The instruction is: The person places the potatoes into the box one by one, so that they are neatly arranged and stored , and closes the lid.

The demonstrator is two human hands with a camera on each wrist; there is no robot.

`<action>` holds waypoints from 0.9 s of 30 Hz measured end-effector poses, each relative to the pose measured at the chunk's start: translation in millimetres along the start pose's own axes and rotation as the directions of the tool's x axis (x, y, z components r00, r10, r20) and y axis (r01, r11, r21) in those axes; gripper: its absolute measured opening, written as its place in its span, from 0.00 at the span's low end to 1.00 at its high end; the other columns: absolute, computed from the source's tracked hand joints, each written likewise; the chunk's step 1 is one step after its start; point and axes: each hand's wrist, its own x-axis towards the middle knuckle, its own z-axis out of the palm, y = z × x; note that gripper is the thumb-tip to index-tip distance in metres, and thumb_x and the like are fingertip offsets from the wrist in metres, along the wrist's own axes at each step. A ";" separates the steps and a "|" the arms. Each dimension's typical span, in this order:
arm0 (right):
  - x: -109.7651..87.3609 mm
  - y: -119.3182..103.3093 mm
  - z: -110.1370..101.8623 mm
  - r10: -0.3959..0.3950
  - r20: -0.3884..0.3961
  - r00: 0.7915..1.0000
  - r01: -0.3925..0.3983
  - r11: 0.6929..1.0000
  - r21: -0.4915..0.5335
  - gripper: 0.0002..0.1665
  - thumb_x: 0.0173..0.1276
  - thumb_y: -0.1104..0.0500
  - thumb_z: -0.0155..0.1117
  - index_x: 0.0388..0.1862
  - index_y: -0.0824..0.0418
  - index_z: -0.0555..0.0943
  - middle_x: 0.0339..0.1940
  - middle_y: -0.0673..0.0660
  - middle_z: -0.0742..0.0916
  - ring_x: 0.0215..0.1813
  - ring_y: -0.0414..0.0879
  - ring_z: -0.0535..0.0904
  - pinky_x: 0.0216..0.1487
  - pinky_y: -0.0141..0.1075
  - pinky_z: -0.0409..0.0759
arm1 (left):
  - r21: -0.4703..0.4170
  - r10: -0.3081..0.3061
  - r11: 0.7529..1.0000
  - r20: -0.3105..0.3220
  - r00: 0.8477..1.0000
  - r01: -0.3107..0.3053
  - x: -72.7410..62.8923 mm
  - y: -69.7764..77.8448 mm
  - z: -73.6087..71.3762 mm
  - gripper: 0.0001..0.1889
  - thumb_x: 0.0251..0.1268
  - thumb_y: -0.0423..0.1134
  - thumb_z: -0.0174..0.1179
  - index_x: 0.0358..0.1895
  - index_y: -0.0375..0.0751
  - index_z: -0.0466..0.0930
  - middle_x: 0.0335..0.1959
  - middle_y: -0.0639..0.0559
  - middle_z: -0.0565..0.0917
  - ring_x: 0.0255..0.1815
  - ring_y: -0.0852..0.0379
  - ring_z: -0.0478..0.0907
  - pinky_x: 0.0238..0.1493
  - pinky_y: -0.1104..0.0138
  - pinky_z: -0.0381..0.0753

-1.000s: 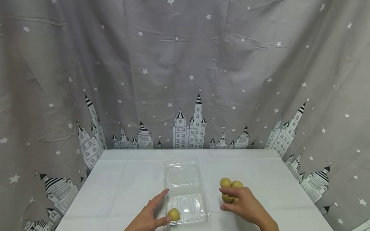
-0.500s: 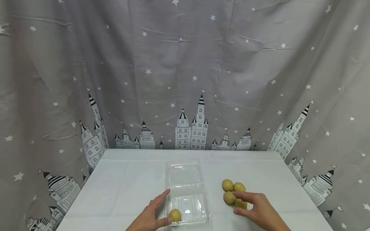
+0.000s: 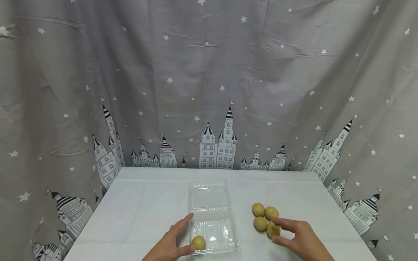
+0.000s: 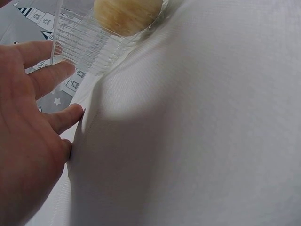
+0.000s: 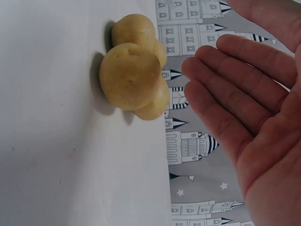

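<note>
A grey curtain (image 3: 209, 72) fills most of my head feed, printed with white stars (image 3: 244, 19) and, along its lower part, pale towers (image 3: 225, 148). In front of it I have the table (image 3: 147, 206), covered in white (I can make out faint creases near the far edge). On it, near the middle, a clear plastic container (image 3: 213, 214) lies unfolded, its lid (image 3: 209, 195) on the far side and its tray (image 3: 225, 232) on the near one.

At the tray's left edge I see the left hand (image 3: 169, 241), fingers reaching forward, thumb spread well away from them: a wide grip. The right hand (image 3: 300, 233) is off to the right, its grip wide too, fingers straight and thumb apart.

Smallest are the yellow potatoes. A lone potato (image 3: 199, 243) sits in the tray's near left corner, just beside the left thumb; I cannot tell whether they touch. Four more, a close cluster (image 3: 260, 223), rest on the table right of the container. The nearest potato (image 3: 273, 230) lies just off the right fingertips and thumb, contact unclear from my feeds.
</note>
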 end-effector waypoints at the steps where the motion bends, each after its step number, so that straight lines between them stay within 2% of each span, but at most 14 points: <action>1: -0.5 0.6 -0.8 0.003 0.004 1.000 -0.003 1.000 0.006 0.33 0.66 0.44 0.84 0.65 0.60 0.89 0.61 0.54 0.94 0.56 0.54 0.93 0.58 0.45 0.92 | -0.001 0.006 1.000 0.002 1.000 -0.006 0.0 -0.4 -0.3 0.55 0.59 0.53 0.80 0.88 0.51 0.61 0.86 0.28 0.62 0.83 0.13 0.55 0.71 0.15 0.60; 7: -2.4 3.5 -5.8 0.072 0.051 0.996 -0.074 0.996 0.043 0.33 0.67 0.45 0.83 0.66 0.60 0.88 0.62 0.57 0.93 0.56 0.60 0.93 0.58 0.50 0.92 | -0.006 0.036 0.999 0.017 0.999 -0.036 -1.0 -2.0 -1.7 0.54 0.61 0.52 0.79 0.89 0.50 0.60 0.86 0.27 0.62 0.83 0.12 0.55 0.69 0.14 0.60; 15: -6.6 10.7 -11.2 0.131 0.066 0.989 -0.136 0.988 0.073 0.35 0.67 0.48 0.84 0.67 0.64 0.87 0.61 0.61 0.93 0.56 0.61 0.92 0.58 0.53 0.91 | -0.004 0.014 1.000 0.018 1.000 -0.014 -1.5 0.4 -0.5 0.53 0.62 0.53 0.79 0.89 0.51 0.60 0.86 0.28 0.62 0.83 0.12 0.54 0.69 0.14 0.60; 24: -8.4 16.6 -13.0 0.141 0.069 0.988 -0.147 0.985 0.086 0.35 0.67 0.48 0.83 0.68 0.65 0.86 0.64 0.62 0.91 0.58 0.62 0.92 0.59 0.52 0.91 | 0.000 0.005 1.000 0.015 1.000 -0.005 -3.2 5.4 -1.8 0.55 0.59 0.54 0.79 0.89 0.51 0.60 0.86 0.27 0.61 0.84 0.13 0.54 0.71 0.15 0.59; 27: -9.6 16.8 -12.8 0.128 0.049 0.991 -0.132 0.988 0.081 0.35 0.67 0.48 0.84 0.67 0.64 0.87 0.64 0.62 0.91 0.59 0.62 0.92 0.59 0.51 0.91 | 0.000 -0.002 1.000 0.017 1.000 0.002 -4.1 5.9 -2.3 0.55 0.60 0.54 0.78 0.89 0.51 0.59 0.87 0.28 0.61 0.84 0.14 0.54 0.72 0.15 0.58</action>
